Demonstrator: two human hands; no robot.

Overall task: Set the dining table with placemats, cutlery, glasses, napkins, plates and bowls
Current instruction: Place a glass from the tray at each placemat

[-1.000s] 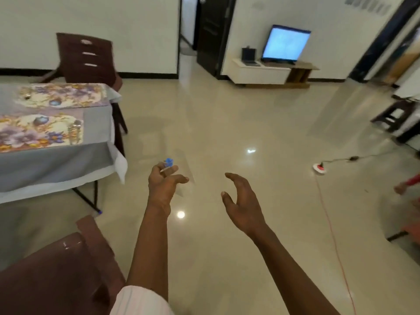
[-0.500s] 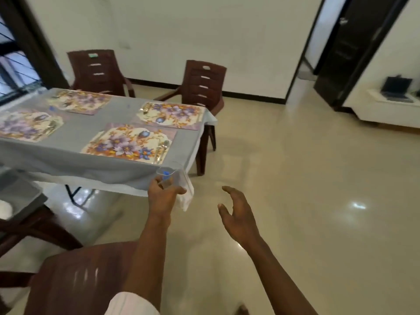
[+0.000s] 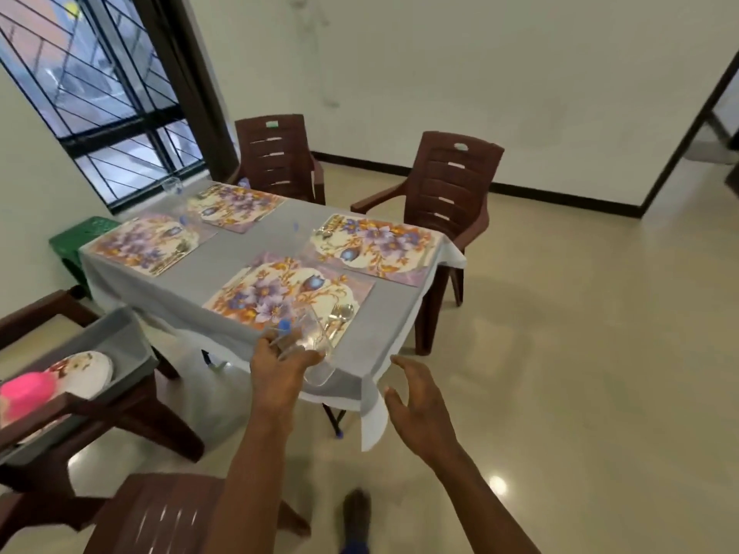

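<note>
My left hand (image 3: 280,363) grips a clear drinking glass (image 3: 316,353) with a small blue mark, held tilted just before the near edge of the dining table (image 3: 224,269). My right hand (image 3: 420,405) hovers empty with its fingers spread, to the right of the table corner. The grey-clothed table carries several floral placemats; the nearest placemat (image 3: 288,297) has a fork and spoon (image 3: 340,315) on its right side. Another clear glass (image 3: 172,187) stands at the far left corner.
Two brown plastic chairs (image 3: 452,185) stand at the table's far side, and another chair (image 3: 156,513) is right below me. On a chair at left sits a grey bin (image 3: 116,341) holding a patterned plate (image 3: 82,371) and a pink bowl (image 3: 26,397). A green crate (image 3: 82,233) stands under the window.
My view has swung left from the open room to the table, and I have come closer to it. My left hand has kept hold of the glass, which is now over the table's near edge.
</note>
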